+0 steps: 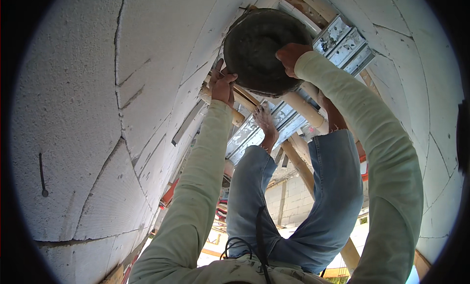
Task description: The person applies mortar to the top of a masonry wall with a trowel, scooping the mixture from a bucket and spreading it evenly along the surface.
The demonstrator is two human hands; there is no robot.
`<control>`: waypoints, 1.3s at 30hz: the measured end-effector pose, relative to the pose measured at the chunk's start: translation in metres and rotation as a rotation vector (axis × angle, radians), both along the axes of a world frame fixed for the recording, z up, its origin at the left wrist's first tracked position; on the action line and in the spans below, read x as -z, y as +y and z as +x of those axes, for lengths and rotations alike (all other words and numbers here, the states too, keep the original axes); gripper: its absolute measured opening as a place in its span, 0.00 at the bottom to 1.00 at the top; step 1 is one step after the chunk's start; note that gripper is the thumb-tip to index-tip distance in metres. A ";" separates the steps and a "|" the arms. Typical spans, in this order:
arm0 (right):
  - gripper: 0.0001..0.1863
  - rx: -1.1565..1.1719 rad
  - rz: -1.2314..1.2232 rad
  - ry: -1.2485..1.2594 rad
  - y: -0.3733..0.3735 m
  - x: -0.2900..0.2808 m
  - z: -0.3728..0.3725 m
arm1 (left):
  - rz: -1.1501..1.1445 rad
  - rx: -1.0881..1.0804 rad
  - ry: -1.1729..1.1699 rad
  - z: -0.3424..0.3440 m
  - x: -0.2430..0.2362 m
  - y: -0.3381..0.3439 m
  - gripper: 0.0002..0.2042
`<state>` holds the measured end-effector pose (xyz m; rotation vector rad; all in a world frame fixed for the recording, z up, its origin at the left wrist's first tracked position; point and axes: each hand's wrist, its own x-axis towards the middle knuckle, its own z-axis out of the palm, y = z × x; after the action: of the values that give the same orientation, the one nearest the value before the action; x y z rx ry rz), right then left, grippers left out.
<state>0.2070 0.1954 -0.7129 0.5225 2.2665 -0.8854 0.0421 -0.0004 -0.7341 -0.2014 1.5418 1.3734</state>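
A round black tub [245, 63] with dark, wet-looking grey mix inside stands ahead of me at the top of the view. My right hand [293, 58] reaches over its right side, fingers curled closed above the mix; whatever they grip is hidden. At the tub's lower left rim is my left hand [223, 84], its fingers stretched up beside the wall and its thumb pointing toward the rim. A thin pale line shows by those fingers, too small to name.
Pale block walls rise at left [161, 54] and right [416, 73]. Mortar-spattered metal planks [245, 139] and wooden poles [299, 159] lie under my bare foot [265, 118], with gaps between them showing a lower level. A nail-like rod [42, 174] sticks from the left wall.
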 end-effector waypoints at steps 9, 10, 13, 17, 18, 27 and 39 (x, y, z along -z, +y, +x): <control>0.11 -0.010 -0.149 0.002 -0.006 -0.014 0.011 | -0.002 0.076 0.002 -0.008 -0.001 -0.006 0.36; 0.11 -0.010 -0.148 0.001 -0.009 -0.007 0.012 | -0.001 0.076 0.001 -0.007 -0.001 -0.007 0.36; 0.11 0.131 -0.122 0.019 -0.015 0.006 0.016 | 0.002 0.069 -0.025 -0.001 0.005 -0.005 0.36; 0.14 0.099 -0.167 0.049 -0.016 0.005 0.026 | 0.015 0.133 -0.015 -0.011 0.002 -0.008 0.36; 0.16 0.098 -0.182 0.074 -0.016 0.008 0.033 | 0.005 0.148 -0.022 -0.012 0.003 -0.010 0.36; 0.34 0.469 -0.558 0.048 -0.015 0.001 0.082 | -0.057 0.203 -0.041 -0.021 0.004 -0.026 0.36; 0.34 1.003 -0.788 0.048 -0.038 -0.169 0.138 | -0.305 0.195 0.102 0.001 -0.177 -0.164 0.37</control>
<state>0.3453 0.1570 -0.5442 1.2557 1.3847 -2.1289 0.0429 -0.1646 -0.5572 -0.1646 1.8032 1.0070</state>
